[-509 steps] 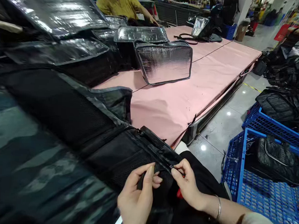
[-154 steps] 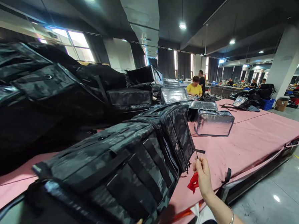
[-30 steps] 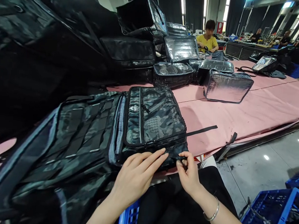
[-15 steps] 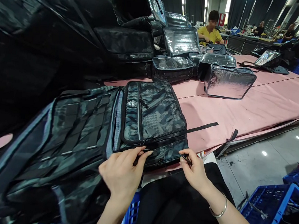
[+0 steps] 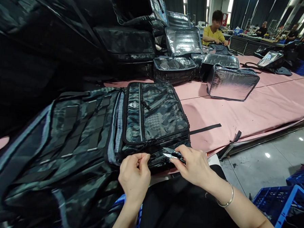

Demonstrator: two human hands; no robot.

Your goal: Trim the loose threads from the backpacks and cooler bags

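A dark camouflage backpack lies on the table, its front pocket section facing up, with a zipper along the near edge. My right hand grips a pair of thread snips. Their bright blades stand apart and point left, just over the bag's near side. Close to the blade tips, my left hand is closed in a pinch at the near edge of the bag. What lies between its fingertips is too small to make out.
Silver-lined bags stand at the back of the pink-covered table, with a dark heap of bags at left. A black strap extends right from the backpack. Blue crates sit on the floor at right. A person in yellow works farther back.
My right hand has moved left along the bag's near side, and the snips' blades now show, turned toward my left hand. My left hand has shifted slightly right and closed into a tighter pinch.
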